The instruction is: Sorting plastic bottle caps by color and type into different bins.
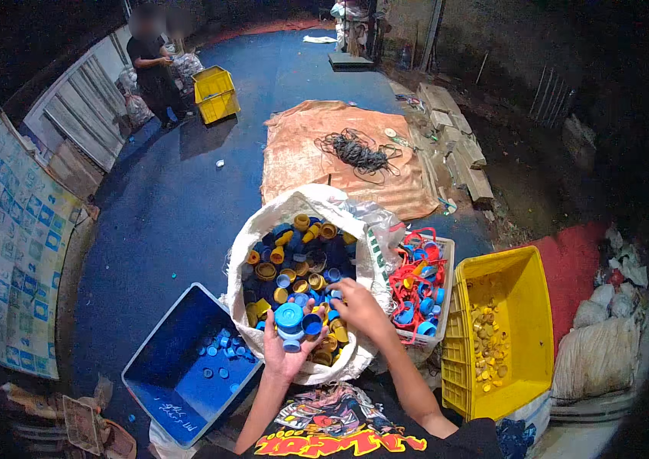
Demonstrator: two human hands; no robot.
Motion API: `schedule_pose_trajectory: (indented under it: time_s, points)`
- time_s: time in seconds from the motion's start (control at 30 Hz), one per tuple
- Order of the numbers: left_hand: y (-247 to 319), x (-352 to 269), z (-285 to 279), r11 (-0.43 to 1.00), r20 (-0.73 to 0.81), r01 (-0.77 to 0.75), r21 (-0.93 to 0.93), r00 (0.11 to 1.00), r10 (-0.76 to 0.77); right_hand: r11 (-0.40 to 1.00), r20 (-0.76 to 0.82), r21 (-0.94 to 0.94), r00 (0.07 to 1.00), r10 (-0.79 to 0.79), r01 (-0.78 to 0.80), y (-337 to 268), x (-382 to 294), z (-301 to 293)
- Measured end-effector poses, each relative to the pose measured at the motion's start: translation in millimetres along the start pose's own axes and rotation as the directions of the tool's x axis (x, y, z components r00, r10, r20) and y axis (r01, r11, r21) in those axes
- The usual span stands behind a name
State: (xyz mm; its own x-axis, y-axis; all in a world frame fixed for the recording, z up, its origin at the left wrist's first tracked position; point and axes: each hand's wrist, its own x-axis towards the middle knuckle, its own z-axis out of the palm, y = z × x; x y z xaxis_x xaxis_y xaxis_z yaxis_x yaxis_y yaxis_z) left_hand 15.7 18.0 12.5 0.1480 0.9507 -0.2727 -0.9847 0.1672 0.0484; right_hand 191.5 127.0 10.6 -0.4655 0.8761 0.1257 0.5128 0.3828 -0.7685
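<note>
A white woven sack [242, 246] stands wide before me, filled with mixed blue and yellow plastic bottle caps [300, 224]. My left hand [285, 358] is palm up over the sack's near side and cradles several blue caps [289, 316], one of them large and light blue. To its right, my right hand [356, 304] reaches in over the caps with its fingers pointing down. A small blue cap [336, 294] is at those fingertips; whether they grip it is unclear. Caps under both hands are partly hidden.
Left of the sack stands a blue crate [187, 356] with some blue caps. At right are a pale basket [445, 287] of red and blue plastic pieces and a yellow crate [522, 321] holding yellow caps. Tangled black cord [359, 150] lies on an orange tarp [290, 155]. A person [152, 74] stands far left.
</note>
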Motion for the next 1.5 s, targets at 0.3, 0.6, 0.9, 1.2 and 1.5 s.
schedule_pose_trajectory:
  time_s: [0.3, 0.6, 0.9, 1.2, 1.5]
  points:
    - [3, 0, -8, 0.999, 0.001, -0.015, -0.041, 1.0, 0.015, 0.97, 0.156, -0.243, 0.985, 0.069, -0.029, 28, -1, 32]
    - [-1, 0, -3, 0.997, -0.009, -0.075, 0.019, 0.997, 0.075, 0.409, 0.162, 0.891, 0.98, 0.119, -0.197, -8, -7, -17]
    - [-9, 3, 7, 0.997, -0.025, -0.081, -0.001, 0.996, 0.081, -0.066, 0.081, 0.995, 0.996, 0.036, -0.079, -49, -20, -32]
    - [-29, 15, 20, 0.969, -0.063, -0.239, 0.057, 0.968, 0.242, 0.924, -0.298, 0.147, 0.906, -0.3, 0.354, -80, -31, -9]
    - [-56, 19, 20, 0.841, -0.092, -0.49, 0.229, 0.849, 0.52, 0.925, -0.314, 0.236, 0.924, -0.217, 0.297, -73, -43, 28]
